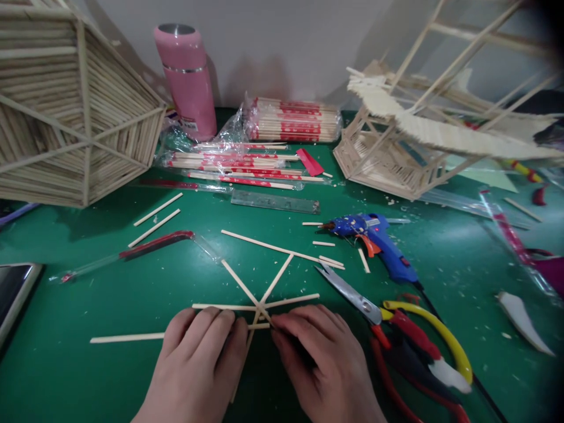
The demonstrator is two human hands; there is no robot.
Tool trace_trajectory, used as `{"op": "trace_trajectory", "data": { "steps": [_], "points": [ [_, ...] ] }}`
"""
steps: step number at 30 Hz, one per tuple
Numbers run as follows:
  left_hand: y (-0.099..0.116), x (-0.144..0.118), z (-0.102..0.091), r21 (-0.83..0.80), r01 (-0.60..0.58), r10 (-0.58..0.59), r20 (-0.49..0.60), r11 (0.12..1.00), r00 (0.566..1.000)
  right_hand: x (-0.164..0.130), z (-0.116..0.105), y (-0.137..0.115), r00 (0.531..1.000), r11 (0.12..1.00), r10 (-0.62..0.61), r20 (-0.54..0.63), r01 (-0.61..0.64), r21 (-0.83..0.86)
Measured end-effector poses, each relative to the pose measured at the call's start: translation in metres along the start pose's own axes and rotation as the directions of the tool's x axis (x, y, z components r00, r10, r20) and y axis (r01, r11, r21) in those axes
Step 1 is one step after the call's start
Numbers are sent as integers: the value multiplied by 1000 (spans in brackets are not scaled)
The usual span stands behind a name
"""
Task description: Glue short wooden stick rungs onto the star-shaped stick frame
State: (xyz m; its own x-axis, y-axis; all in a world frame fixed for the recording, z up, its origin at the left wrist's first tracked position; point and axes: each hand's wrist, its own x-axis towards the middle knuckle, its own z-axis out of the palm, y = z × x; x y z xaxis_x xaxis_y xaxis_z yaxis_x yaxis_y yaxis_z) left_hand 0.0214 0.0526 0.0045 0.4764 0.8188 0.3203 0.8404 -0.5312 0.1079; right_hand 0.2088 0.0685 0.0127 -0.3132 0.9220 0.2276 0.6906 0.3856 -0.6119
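A star-shaped frame of thin wooden sticks (pixel 240 283) lies on the green table, its spokes crossing just beyond my fingertips. My left hand (pixel 194 358) is closed over a loose wooden stick (pixel 127 338). This stick sticks out to the left, and its other end shows near the crossing. With fingers pinched, my right hand (pixel 324 358) grips a spoke of the frame close to its centre; the thumb is partly hidden. Another long stick (pixel 264 244) lies beyond the frame, close to the tip of one spoke.
To the right are a blue glue gun (pixel 370 232), scissors (pixel 352 294) and red-handled pliers (pixel 409 358). Behind are a ruler (pixel 275 201), wrapped chopsticks (pixel 295 120) and a pink bottle (pixel 187 82). Large stick models stand left (pixel 83 111) and right (pixel 396 141). A phone (pixel 17 294) lies far left.
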Motion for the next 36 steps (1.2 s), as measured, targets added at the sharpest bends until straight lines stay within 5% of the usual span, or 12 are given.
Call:
{"op": "trace_trajectory", "data": {
  "steps": [28,36],
  "points": [
    [-4,4,4,56,-48,49,-20,997,999,-1,-2,4,995,999,48,91,-48,2],
    [1,4,9,-17,72,-71,9,997,997,-1,-2,4,996,999,32,88,-33,5]
  ]
}}
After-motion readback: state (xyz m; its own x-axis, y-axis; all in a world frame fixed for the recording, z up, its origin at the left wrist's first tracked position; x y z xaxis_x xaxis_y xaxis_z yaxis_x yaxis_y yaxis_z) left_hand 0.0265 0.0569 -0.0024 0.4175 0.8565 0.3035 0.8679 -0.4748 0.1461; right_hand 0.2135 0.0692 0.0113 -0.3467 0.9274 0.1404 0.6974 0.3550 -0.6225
